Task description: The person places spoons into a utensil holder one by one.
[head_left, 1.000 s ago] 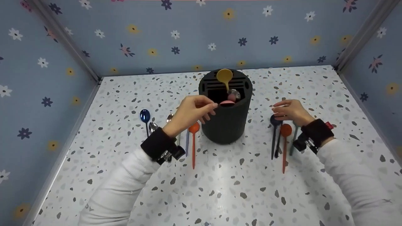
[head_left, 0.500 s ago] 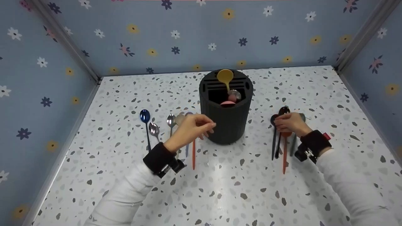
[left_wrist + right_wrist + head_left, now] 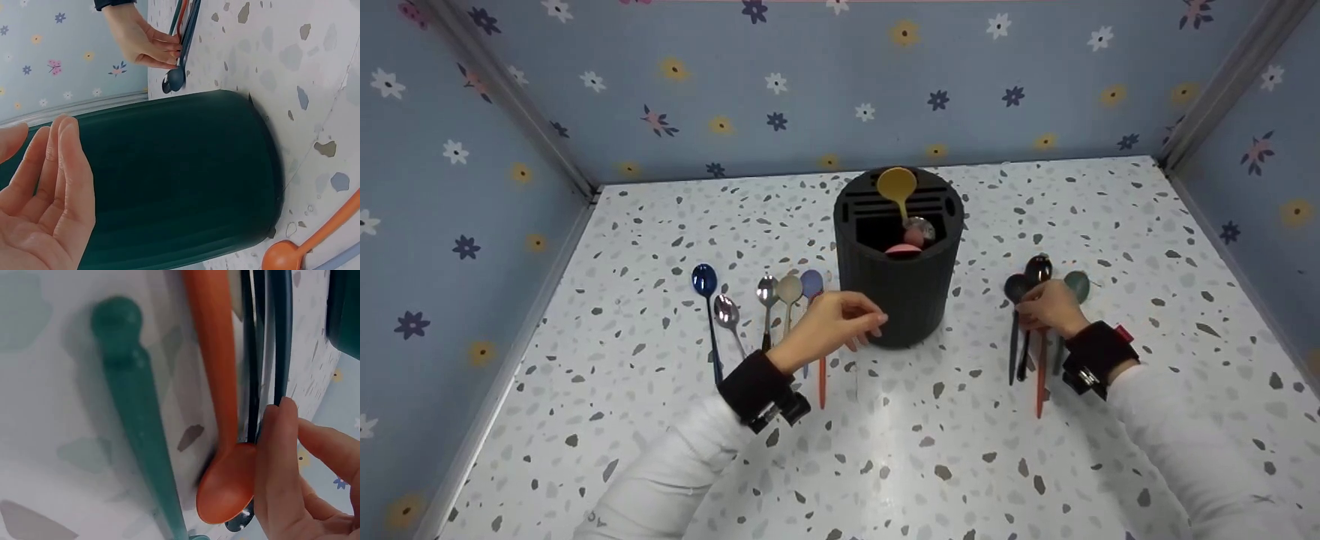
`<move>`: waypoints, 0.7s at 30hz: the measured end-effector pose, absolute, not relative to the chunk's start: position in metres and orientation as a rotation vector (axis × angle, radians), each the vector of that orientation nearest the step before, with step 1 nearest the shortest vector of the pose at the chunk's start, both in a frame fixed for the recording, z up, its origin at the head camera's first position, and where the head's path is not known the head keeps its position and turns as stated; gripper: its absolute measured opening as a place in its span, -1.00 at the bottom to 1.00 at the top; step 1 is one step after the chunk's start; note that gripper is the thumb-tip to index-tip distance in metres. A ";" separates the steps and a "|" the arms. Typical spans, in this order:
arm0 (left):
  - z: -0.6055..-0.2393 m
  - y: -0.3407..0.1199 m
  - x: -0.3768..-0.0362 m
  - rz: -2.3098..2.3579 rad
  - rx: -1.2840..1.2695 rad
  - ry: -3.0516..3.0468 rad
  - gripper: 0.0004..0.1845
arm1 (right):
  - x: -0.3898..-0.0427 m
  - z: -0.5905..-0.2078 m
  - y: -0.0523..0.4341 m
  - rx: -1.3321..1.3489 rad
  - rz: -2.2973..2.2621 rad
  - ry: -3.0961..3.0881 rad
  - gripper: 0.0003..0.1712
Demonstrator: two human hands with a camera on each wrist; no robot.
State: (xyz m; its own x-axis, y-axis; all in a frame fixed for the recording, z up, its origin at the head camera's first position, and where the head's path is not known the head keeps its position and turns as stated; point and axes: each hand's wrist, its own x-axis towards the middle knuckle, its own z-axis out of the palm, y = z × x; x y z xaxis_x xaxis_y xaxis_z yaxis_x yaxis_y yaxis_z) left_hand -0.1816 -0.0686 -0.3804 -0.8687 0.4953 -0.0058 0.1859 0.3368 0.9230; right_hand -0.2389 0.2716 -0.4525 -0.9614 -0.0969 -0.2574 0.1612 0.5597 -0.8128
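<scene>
One black holder [image 3: 898,285] at desk centre, three spoons standing in it. Six spoons lie left of it, four right. Left hand [image 3: 832,321] loosely curled, empty, over the left orange spoon [image 3: 822,379]. Right hand [image 3: 1048,306] has fingertips on the right orange spoon [image 3: 222,439]. No readable writing. Speckled white desk [image 3: 930,450]; blue floral walls [image 3: 810,90].

An orange spoon [image 3: 1041,366] lay flat on the speckled table at four o'clock from a dark cylindrical holder [image 3: 898,289], bowl toward twelve o'clock, handle toward six. Another orange spoon [image 3: 822,373] lay flat at seven o'clock from the holder, its bowl beside the holder's base, handle toward six.
</scene>
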 end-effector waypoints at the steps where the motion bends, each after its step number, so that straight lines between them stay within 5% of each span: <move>1: -0.382 -0.067 -0.182 1.539 0.607 2.314 -0.77 | -0.239 -0.453 0.271 0.061 -1.362 2.517 -0.66; 21: -0.390 -0.044 -0.165 1.471 0.565 2.184 -0.81 | -0.242 -0.461 0.263 0.162 -1.153 2.656 -0.75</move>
State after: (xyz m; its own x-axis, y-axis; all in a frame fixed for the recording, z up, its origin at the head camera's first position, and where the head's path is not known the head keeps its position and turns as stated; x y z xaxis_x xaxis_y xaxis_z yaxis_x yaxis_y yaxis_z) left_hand -0.1646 -0.0439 -0.3898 -0.8177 0.5600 -0.1336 0.0865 0.3490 0.9331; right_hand -0.2419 0.2630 -0.4606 -0.9649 0.0057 -0.2625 0.1956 0.6825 -0.7042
